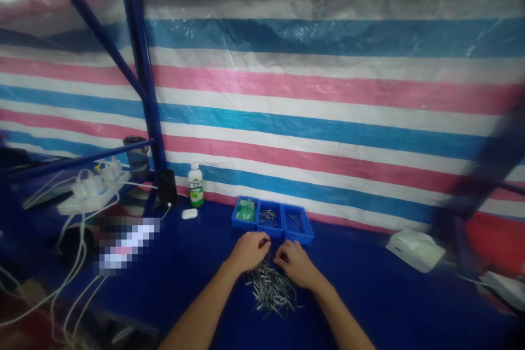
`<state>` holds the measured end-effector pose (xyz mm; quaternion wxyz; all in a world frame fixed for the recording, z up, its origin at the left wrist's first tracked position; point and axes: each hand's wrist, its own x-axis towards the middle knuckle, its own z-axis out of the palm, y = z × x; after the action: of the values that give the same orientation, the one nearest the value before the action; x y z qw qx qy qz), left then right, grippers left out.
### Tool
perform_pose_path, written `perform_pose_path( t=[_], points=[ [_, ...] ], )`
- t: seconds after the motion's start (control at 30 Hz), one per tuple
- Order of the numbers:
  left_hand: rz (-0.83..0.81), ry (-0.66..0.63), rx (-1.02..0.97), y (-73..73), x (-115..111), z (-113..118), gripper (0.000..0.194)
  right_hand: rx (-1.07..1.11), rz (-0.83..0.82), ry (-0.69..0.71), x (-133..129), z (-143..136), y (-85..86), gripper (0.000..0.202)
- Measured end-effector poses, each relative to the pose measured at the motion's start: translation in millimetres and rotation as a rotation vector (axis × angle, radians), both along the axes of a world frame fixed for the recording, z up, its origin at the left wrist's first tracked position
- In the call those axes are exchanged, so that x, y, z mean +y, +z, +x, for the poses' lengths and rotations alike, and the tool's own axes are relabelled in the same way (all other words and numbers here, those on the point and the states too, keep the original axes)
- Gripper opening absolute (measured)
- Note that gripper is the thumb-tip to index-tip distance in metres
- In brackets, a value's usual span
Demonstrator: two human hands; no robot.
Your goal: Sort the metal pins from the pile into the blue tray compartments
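A loose heap of thin metal pins point(271, 287) lies mid-worktop point(369, 290) between the left hand point(249, 250) and right hand point(296, 263), whose curled fingers hide their grip.

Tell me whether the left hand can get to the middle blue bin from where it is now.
Probably yes. The left hand sits at the far edge of the pile of small metal pins, just in front of the middle blue bin. Only bare blue tabletop shows between them; the right hand is off to the side.
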<state>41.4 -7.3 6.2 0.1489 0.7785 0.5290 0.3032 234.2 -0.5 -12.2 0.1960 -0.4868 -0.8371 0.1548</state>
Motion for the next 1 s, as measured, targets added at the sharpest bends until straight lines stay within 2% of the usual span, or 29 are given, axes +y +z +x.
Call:
perform_pose_path(
  t=[0.27,0.5,0.7,0.9,1.0],
  points=[
    [-0.014,0.01,-0.017,-0.8,-1,-2,0.026,-0.07,0.015,-0.036,-6,0,2.3,0.011],
    [-0.019,0.012,-0.009,-2.6,1,1,0.026,-0.084,0.072,-0.046,-2,-4,-7.4,0.015],
    [-0.015,0.02,0.008,0.5,-2,-1,0.026,0.032,0.088,-0.026,-2,-8,-0.7,0.02],
    [-0.012,0.019,0.005,0.0,-2,-1,0.024,0.132,0.088,-0.059,-2,-11,2.3,0.038],
    [-0.007,0.005,0.008,-2.0,1,-1,0.023,0.258,0.098,-0.057,2,-11,4.0,0.034]
  ],
)
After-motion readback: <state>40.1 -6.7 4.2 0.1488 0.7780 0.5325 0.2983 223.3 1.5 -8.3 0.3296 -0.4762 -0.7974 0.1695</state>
